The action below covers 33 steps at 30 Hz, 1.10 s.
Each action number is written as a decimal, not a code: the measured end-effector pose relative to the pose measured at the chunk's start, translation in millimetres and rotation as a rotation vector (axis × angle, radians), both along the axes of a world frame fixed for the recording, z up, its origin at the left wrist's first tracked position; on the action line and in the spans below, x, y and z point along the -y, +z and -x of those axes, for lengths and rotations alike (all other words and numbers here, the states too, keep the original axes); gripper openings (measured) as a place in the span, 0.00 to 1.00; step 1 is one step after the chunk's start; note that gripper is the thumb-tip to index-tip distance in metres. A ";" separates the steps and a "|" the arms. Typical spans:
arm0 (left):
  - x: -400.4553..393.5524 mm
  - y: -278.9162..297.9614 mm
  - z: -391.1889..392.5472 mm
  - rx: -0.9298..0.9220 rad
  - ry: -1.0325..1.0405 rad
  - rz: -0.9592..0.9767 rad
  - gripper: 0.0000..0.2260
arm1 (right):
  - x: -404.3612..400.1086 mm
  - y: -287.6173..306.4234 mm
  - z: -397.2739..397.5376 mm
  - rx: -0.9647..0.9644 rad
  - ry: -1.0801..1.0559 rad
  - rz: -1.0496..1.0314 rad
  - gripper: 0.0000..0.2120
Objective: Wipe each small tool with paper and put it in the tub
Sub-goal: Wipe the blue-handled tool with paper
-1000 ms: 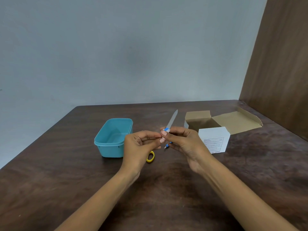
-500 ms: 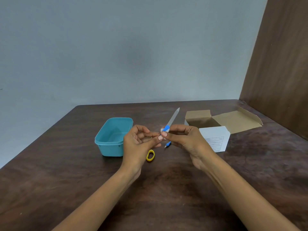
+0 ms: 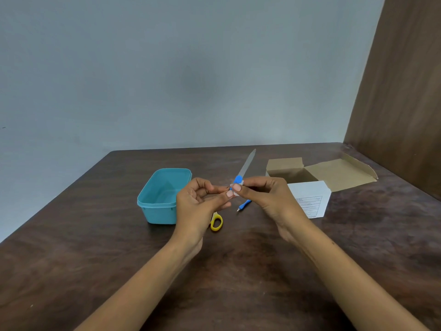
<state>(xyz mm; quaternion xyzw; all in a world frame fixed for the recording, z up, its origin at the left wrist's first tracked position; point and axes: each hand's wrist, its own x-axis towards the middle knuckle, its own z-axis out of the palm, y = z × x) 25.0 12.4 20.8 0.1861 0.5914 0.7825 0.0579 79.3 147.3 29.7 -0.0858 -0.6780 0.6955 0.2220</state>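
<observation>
A nail file (image 3: pixel 247 166) with a grey blade and a blue handle is held above the table, its blade pointing up and away. My left hand (image 3: pixel 200 206) pinches the handle's lower end. My right hand (image 3: pixel 262 197) pinches a small white piece of paper (image 3: pixel 235 188) round the blue handle. The teal tub (image 3: pixel 164 195) stands open on the table, left of my hands. A small blue-handled tool (image 3: pixel 244 205) lies on the table under my hands, and a yellow scissors handle (image 3: pixel 216 222) shows below my left hand.
An opened brown cardboard box (image 3: pixel 319 173) with a white printed flap (image 3: pixel 310 199) lies to the right. A brown wooden panel (image 3: pixel 405 91) rises at the right edge of the dark wooden table (image 3: pixel 95 271). A grey wall stands behind.
The file has tilted slightly to the right and my right-hand fingers with the paper have shifted along the blue handle. Both hands stay close together above the table.
</observation>
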 end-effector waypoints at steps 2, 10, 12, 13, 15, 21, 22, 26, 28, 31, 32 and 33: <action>0.2 0.6 -0.1 0.022 0.002 -0.017 0.12 | -0.9 0.7 0.1 -0.010 -0.014 -0.038 0.04; 0.6 1.2 -0.3 0.062 0.015 -0.029 0.10 | -14.0 5.8 -0.7 0.058 -0.013 0.022 0.06; 0.4 0.8 0.2 0.068 0.028 -0.019 0.09 | -12.1 4.6 -0.7 0.066 -0.011 0.001 0.06; 0.1 0.7 0.6 0.072 0.034 -0.017 0.09 | -11.1 4.6 -0.6 0.067 -0.017 -0.010 0.05; 0.2 0.6 1.2 0.075 0.040 -0.022 0.09 | -9.9 5.5 0.0 0.075 -0.040 -0.030 0.05; -1.2 -1.7 0.3 0.061 0.032 -0.019 0.09 | -9.8 3.9 1.5 0.086 -0.110 0.047 0.10; -1.4 -2.3 -0.2 0.058 0.033 -0.013 0.09 | -8.8 3.8 1.2 0.078 -0.103 0.069 0.10; -2.0 -2.9 -0.4 0.062 0.047 0.004 0.09 | -4.3 5.2 -1.0 0.019 -0.026 0.136 0.08; -2.1 -3.1 0.5 0.065 0.055 0.000 0.10 | -3.8 6.8 -0.9 0.014 0.019 0.182 0.08; -2.2 -2.8 1.0 0.073 0.073 -0.005 0.10 | -5.2 8.2 1.1 0.031 0.083 0.297 0.11; -2.0 -2.8 0.9 0.073 0.076 -0.011 0.10 | -5.2 8.0 1.4 0.035 0.103 0.317 0.13; -1.8 -2.9 0.8 0.072 0.078 -0.015 0.10 | -5.3 7.3 1.8 0.034 0.116 0.318 0.15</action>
